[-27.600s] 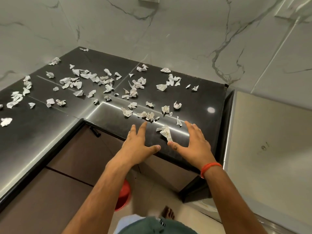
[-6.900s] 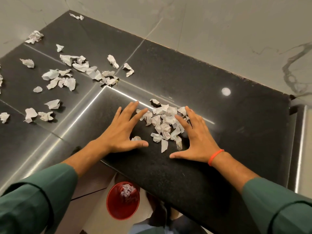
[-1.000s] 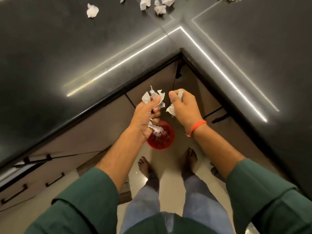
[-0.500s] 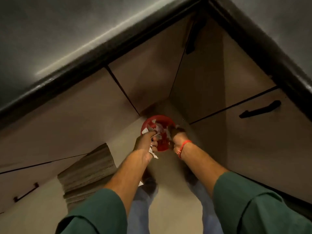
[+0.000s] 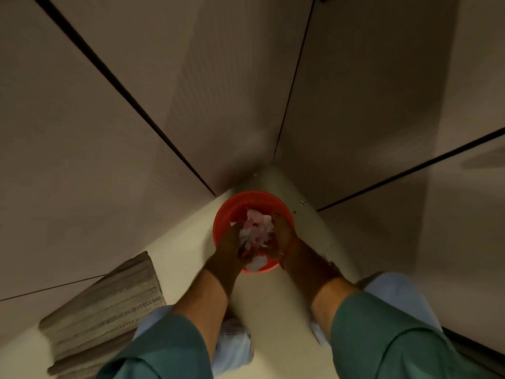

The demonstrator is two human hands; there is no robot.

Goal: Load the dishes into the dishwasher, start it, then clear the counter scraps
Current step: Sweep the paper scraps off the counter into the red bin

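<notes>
Crumpled white paper scraps fill the middle of a round red plastic bin that stands on the pale floor, tucked into the inside corner where two runs of brown cabinet fronts meet. Both of the person's hands reach down into the mouth of the bin, one on each side of the heap. The left hand sits at the bin's left rim with its fingers down among the scraps; the frame is blurred there, and it cannot be told whether this hand is clenched round any paper or has let go. The right hand is at the right rim, its fingers likewise buried beside the heap, and its grasp cannot be made out either. A little more white paper shows at the near edge of the bin, between the two wrists. Rolled-up green sleeves cover both forearms above the elbow, and pale blue trousers show beneath them at either side. A folded grey striped floor mat lies on the floor to the left of the person, against the foot of the left-hand cabinets and well apart from the bin. Dark seams divide the cabinet fronts into panels. The worktop itself is out of frame.
</notes>
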